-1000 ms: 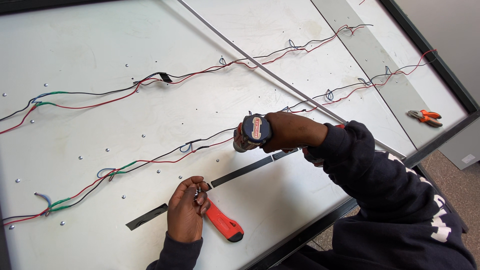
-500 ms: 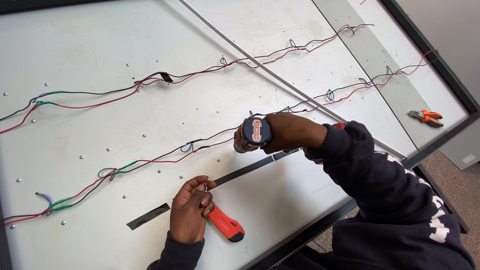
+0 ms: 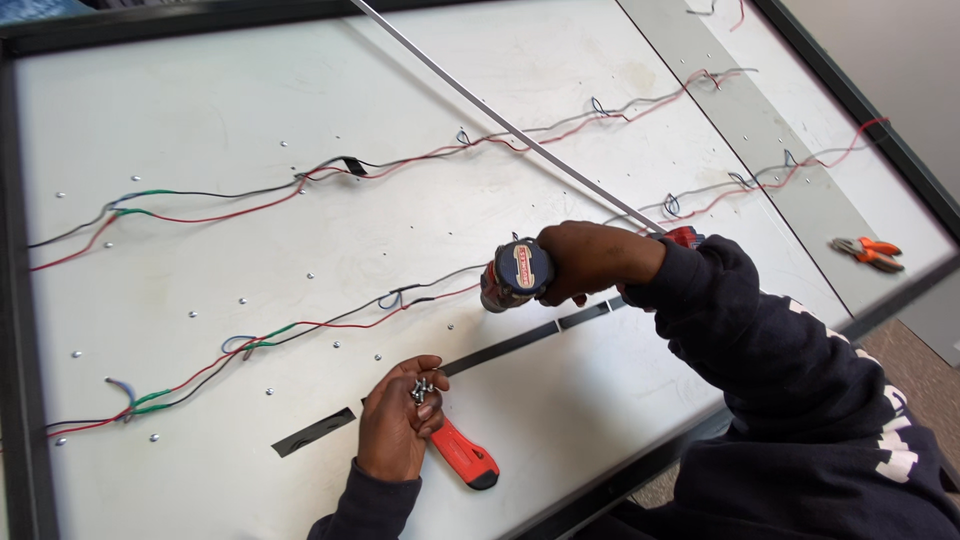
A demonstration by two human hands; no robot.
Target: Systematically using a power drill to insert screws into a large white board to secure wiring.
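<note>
A view from above of a person working at a large white metal panel [image 3: 250, 120] that lies flat inside a dark frame. The right hand [image 3: 590, 262] is clenched around a cordless screwdriver [image 3: 515, 275], held upright with its rounded back end facing the camera and its tip pointing down at the panel, just right of centre. The dark sleeve [image 3: 760, 350] of that arm runs off towards the near right corner.

The left hand [image 3: 398, 425] rests on the panel near the near edge, fingers curled loosely around a small cluster of silvery screws [image 3: 421, 389], cupped against the fingertips. Just right of this hand, touching or almost touching it, lies an orange-red utility knife [image 3: 465, 455] with a black end.

A narrow dark strip [image 3: 500, 348] lies on the panel in a diagonal line, running from near the left hand up to beneath the screwdriver; a shorter separate piece [image 3: 312, 433] lies left of the hand.

Two bundles of red, black, grey and green wires [image 3: 240, 200] cross the panel from left to right, one far, one nearer. A thin metal rod [image 3: 480, 105] slants from the far edge down towards the right hand. Orange-handled pliers [image 3: 866, 251] lie well apart at the right edge
</note>
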